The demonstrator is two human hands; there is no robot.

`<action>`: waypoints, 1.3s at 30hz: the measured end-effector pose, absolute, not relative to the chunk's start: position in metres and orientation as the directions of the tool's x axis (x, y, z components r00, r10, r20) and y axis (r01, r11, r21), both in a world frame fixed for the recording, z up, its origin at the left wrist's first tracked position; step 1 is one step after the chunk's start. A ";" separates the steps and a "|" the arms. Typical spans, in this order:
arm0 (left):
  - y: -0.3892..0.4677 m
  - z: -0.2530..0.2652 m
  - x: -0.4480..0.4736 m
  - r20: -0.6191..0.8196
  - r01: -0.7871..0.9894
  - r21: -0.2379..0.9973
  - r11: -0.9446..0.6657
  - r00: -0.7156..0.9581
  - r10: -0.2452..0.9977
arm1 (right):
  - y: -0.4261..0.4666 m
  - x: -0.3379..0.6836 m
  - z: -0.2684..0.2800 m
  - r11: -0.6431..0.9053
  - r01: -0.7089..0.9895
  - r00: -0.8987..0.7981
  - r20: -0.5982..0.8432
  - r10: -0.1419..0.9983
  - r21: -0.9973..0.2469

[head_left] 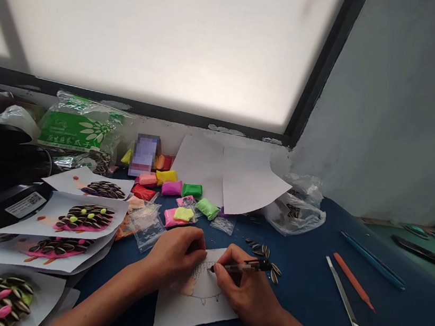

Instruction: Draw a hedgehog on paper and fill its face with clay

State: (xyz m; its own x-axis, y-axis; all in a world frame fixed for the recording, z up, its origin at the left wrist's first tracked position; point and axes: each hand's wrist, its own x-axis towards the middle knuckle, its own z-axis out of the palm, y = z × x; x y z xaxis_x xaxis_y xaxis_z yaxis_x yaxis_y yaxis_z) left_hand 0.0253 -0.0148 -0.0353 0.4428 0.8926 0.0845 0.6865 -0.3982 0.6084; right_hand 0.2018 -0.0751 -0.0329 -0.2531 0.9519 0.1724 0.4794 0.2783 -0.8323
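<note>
My right hand [250, 293] grips a black pen [246, 267], its tip touching a white sheet of paper [169, 317]. On the sheet is a line drawing [203, 297] of a rounded body with small legs and short spiky strokes. A flat peach-coloured patch [187, 286] covers its left end. My left hand [179, 254] rests over the sheet's upper left with fingers curled; whether anything is inside them is hidden. Several striped sunflower seeds [260, 250] lie just beyond my right hand.
Seed-covered animal pictures [85, 218] are stacked at left. Colourful clay packets [172, 187], blank sheets [250, 183] and a phone-like screen [144, 156] stand behind. A blue tool [373, 260], an orange tool [354, 281] and a metal blade [345, 303] lie right. A green seed bag [71, 130] sits back left.
</note>
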 end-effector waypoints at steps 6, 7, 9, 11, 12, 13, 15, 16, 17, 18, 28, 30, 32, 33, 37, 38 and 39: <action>-0.015 -0.035 0.025 0.081 0.686 0.609 -0.398 0.445 0.892 | -0.075 0.202 -0.033 0.272 0.466 -0.259 0.164 0.952 -0.842; -0.014 -0.036 0.025 0.082 0.684 0.611 -0.398 0.445 0.892 | -0.074 0.203 -0.033 0.278 0.467 -0.249 0.177 0.952 -0.840; -0.014 -0.036 0.025 0.086 0.681 0.614 -0.398 0.444 0.892 | -0.074 0.203 -0.034 0.287 0.477 -0.212 0.209 0.955 -0.830; -0.014 -0.037 0.025 0.092 0.677 0.618 -0.400 0.442 0.892 | -0.073 0.203 -0.034 0.286 0.493 -0.184 0.223 0.957 -0.822; -0.014 -0.037 0.025 0.095 0.675 0.619 -0.401 0.442 0.892 | -0.073 0.203 -0.034 0.283 0.498 -0.180 0.221 0.958 -0.820; -0.014 -0.037 0.025 0.098 0.672 0.621 -0.403 0.444 0.891 | -0.073 0.203 -0.034 0.281 0.502 -0.180 0.219 0.959 -0.818; -0.014 -0.037 0.025 0.103 0.668 0.622 -0.409 0.448 0.888 | -0.073 0.203 -0.034 0.280 0.504 -0.185 0.215 0.959 -0.817; -0.014 -0.037 0.025 0.103 0.669 0.620 -0.409 0.448 0.888 | -0.073 0.203 -0.034 0.280 0.504 -0.188 0.213 0.959 -0.817; -0.014 -0.037 0.025 0.101 0.673 0.618 -0.407 0.446 0.889 | -0.073 0.203 -0.034 0.279 0.507 -0.190 0.209 0.959 -0.816; -0.015 -0.037 0.025 0.098 0.678 0.614 -0.405 0.443 0.891 | -0.073 0.204 -0.033 0.276 0.511 -0.192 0.205 0.960 -0.814; -0.016 -0.039 0.025 0.120 0.663 0.627 -0.408 0.435 0.892 | -0.073 0.203 -0.033 0.261 0.526 -0.205 0.178 0.963 -0.810; -0.016 -0.039 0.025 0.118 0.660 0.633 -0.405 0.435 0.893 | -0.073 0.203 -0.032 0.264 0.527 -0.205 0.181 0.962 -0.808; -0.016 -0.040 0.025 0.115 0.657 0.638 -0.402 0.435 0.893 | -0.073 0.204 -0.033 0.272 0.528 -0.201 0.192 0.960 -0.805; -0.016 -0.040 0.025 0.115 0.655 0.640 -0.402 0.436 0.893 | -0.073 0.204 -0.033 0.275 0.529 -0.199 0.198 0.960 -0.803; -0.016 -0.040 0.025 0.122 0.659 0.635 -0.402 0.429 0.895 | -0.072 0.205 -0.037 0.271 0.535 -0.189 0.200 0.961 -0.800; -0.016 -0.040 0.025 0.121 0.661 0.634 -0.401 0.427 0.896 | -0.072 0.205 -0.038 0.269 0.537 -0.189 0.198 0.962 -0.800; -0.016 -0.040 0.025 0.120 0.664 0.632 -0.400 0.426 0.897 | -0.072 0.205 -0.039 0.269 0.537 -0.191 0.196 0.962 -0.799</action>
State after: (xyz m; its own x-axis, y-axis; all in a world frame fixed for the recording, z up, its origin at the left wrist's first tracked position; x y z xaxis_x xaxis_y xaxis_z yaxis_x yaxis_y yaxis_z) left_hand 0.0254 -0.0155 -0.0400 0.4261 0.8966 0.1204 0.6637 -0.4003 0.6319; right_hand 0.2048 -0.0719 -0.0386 -0.1908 0.9619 0.1959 0.5375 0.2694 -0.7991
